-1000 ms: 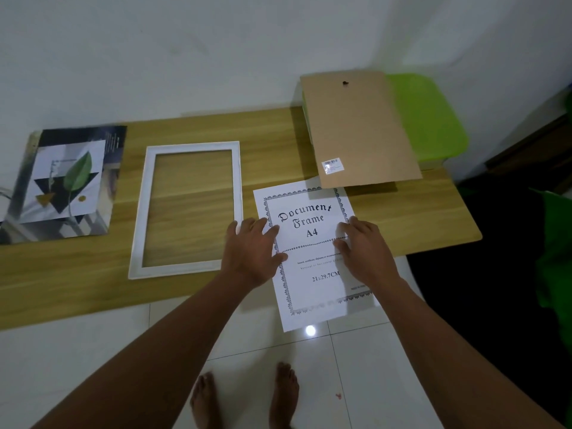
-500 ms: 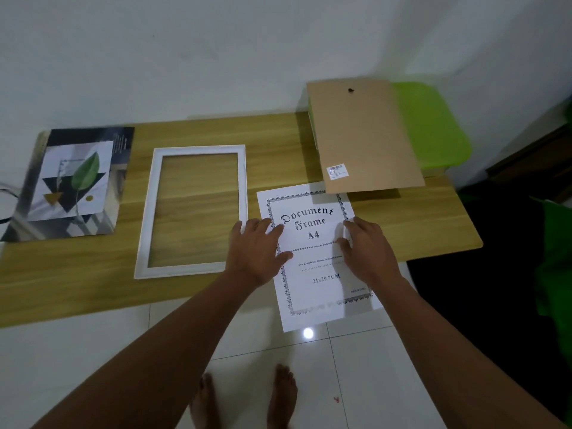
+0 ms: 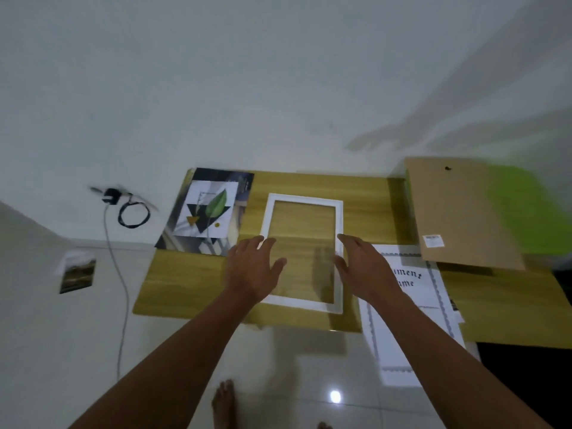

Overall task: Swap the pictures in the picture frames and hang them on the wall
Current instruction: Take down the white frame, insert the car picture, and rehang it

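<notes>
An empty white picture frame (image 3: pixel 302 200) lies flat in the middle of the wooden table (image 3: pixel 182 283). My left hand (image 3: pixel 252 269) hovers open over its left edge. At the frame's right edge my right hand (image 3: pixel 365 267) is open too, fingers spread. A white "Document Frame" sheet (image 3: pixel 414 292) lies to the right, partly under my right forearm and hanging over the table's front edge. A leaf picture (image 3: pixel 208 212) rests at the table's back left. A brown backing board (image 3: pixel 461 212) lies at the back right.
A green stool (image 3: pixel 532 209) stands under the backing board at the right. On the white floor to the left lie a black charger with a cable (image 3: pixel 123 209) and a small photo (image 3: pixel 77 272). My bare feet show below the table.
Both hands have left the document sheet and moved left to the white frame. The view has swung left and is blurred with motion. The sheet stays on the table.
</notes>
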### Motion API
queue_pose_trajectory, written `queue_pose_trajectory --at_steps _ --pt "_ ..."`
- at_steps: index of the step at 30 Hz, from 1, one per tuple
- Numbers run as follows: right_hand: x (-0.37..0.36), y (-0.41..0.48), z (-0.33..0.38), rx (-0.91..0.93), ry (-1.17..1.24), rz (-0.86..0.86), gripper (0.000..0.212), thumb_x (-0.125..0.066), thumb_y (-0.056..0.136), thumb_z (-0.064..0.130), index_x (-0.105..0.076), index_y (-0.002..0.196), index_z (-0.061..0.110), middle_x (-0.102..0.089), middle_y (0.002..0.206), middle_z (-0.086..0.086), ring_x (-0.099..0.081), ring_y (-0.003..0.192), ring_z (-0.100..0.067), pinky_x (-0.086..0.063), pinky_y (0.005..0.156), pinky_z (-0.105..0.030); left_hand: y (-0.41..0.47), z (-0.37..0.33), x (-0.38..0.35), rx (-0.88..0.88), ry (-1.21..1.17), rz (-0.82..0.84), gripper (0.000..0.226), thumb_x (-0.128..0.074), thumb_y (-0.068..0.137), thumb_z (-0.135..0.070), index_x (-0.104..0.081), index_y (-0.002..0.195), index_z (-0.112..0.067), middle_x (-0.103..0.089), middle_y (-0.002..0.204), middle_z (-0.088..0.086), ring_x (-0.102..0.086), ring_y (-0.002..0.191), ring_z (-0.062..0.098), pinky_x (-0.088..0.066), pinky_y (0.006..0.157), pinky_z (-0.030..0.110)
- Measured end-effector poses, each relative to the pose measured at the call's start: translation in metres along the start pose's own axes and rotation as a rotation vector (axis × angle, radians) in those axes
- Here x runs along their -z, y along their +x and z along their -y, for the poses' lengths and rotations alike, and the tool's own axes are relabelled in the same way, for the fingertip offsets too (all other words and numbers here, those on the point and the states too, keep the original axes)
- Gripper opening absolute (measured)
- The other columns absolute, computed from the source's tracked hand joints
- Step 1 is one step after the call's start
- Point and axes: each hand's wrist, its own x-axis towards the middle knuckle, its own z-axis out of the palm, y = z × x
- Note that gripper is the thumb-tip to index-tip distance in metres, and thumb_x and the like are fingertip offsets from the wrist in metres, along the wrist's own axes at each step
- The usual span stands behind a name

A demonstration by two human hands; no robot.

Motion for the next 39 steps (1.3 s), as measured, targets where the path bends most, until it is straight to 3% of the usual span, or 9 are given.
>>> queue_pose_trajectory --at_steps 6,10,13,16,18,24,29,34,39 --pt "-0.041 0.063 0.121 0.087 0.045 0.018 0.052 -0.046 0.1 0.033 -0.037 0.149 0.018 -0.044 0.149 -0.004 -0.04 0.136 -0.022 -0.039 0.106 -0.037 0.033 0.123 0.017 0.045 -0.067 -0.052 0.045 -0.051 0.095 -0.042 -0.056 0.133 -0.018 -0.06 0.131 0.006 -0.056 0.118 0.027 -0.046 0.097 0.041" --pt "-0.096 0.102 0.184 0.111 0.082 0.06 0.047 -0.047 0.099 0.028 -0.04 0.144 0.015 -0.048 0.141 -0.007 -0.045 0.13 -0.027 -0.043 0.098 -0.037 0.073 0.19 0.01 -0.057 -0.086 0.02 0.032 -0.053 0.096 -0.028 -0.059 0.124 -0.014 -0.061 0.122 0.006 -0.057 0.108 0.026 -0.051 0.087 0.042" --pt "-0.138 0.123 0.216 0.068 0.153 0.083 0.058 -0.047 0.1 0.034 -0.029 0.151 0.013 -0.034 0.152 -0.01 -0.034 0.14 -0.027 -0.04 0.105 -0.04 0.105 0.228 -0.003 -0.203 0.012 0.057 0.034 -0.059 0.09 -0.017 -0.059 0.124 -0.012 -0.059 0.119 0.011 -0.056 0.108 0.03 -0.051 0.081 0.042" --pt "-0.173 0.13 0.23 0.043 0.176 0.063 0.066 -0.044 0.102 0.039 -0.017 0.155 0.009 -0.027 0.157 -0.014 -0.024 0.146 -0.03 -0.034 0.112 -0.041 0.13 0.256 -0.021 -0.299 0.177 0.129 0.045 -0.048 0.096 -0.026 -0.044 0.14 -0.016 -0.047 0.136 0.015 -0.043 0.126 0.033 -0.047 0.092 0.05" --pt "-0.188 0.128 0.231 0.053 0.131 0.058 0.066 -0.047 0.104 0.027 -0.012 0.155 0.004 -0.029 0.156 -0.018 -0.024 0.145 -0.033 -0.033 0.114 -0.045 0.136 0.267 -0.03 -0.314 0.247 0.204 0.053 -0.042 0.098 -0.034 -0.033 0.148 -0.019 -0.036 0.149 0.015 -0.031 0.137 0.032 -0.04 0.101 0.055" --pt "-0.196 0.118 0.232 -0.056 0.231 0.023 0.076 -0.048 0.1 0.032 -0.001 0.157 0.014 -0.024 0.158 -0.016 -0.027 0.144 -0.033 -0.044 0.105 -0.048 0.142 0.274 -0.029 -0.303 0.194 0.172 0.054 -0.04 0.099 -0.038 -0.032 0.149 -0.023 -0.032 0.155 0.012 -0.027 0.143 0.029 -0.033 0.109 0.049" --pt "-0.194 0.101 0.229 -0.002 0.142 0.131 0.065 -0.047 0.103 0.03 -0.014 0.156 0.011 -0.014 0.163 -0.012 -0.008 0.151 -0.028 -0.027 0.118 -0.049 0.149 0.27 -0.028 -0.305 0.161 0.189 0.053 -0.039 0.1 -0.038 -0.03 0.151 -0.022 -0.026 0.158 0.013 -0.022 0.146 0.03 -0.027 0.112 0.049" --pt "-0.177 0.083 0.229 0.077 0.03 0.172 0.067 -0.064 0.09 0.019 -0.033 0.149 0.013 -0.031 0.151 -0.014 -0.025 0.142 -0.031 -0.031 0.116 -0.045 0.161 0.267 -0.024 -0.319 0.163 0.167 0.051 -0.044 0.097 -0.036 -0.038 0.145 -0.021 -0.04 0.147 0.014 -0.035 0.137 0.032 -0.038 0.104 0.05" --pt "-0.184 0.083 0.239 0.065 0.013 0.103 0.061 -0.063 0.09 0.036 -0.042 0.141 0.009 -0.033 0.151 -0.019 -0.026 0.143 -0.036 -0.027 0.117 -0.051 0.169 0.266 -0.023 -0.308 0.169 0.185 0.051 -0.043 0.097 -0.037 -0.038 0.145 -0.021 -0.042 0.145 0.014 -0.036 0.136 0.032 -0.039 0.101 0.052"
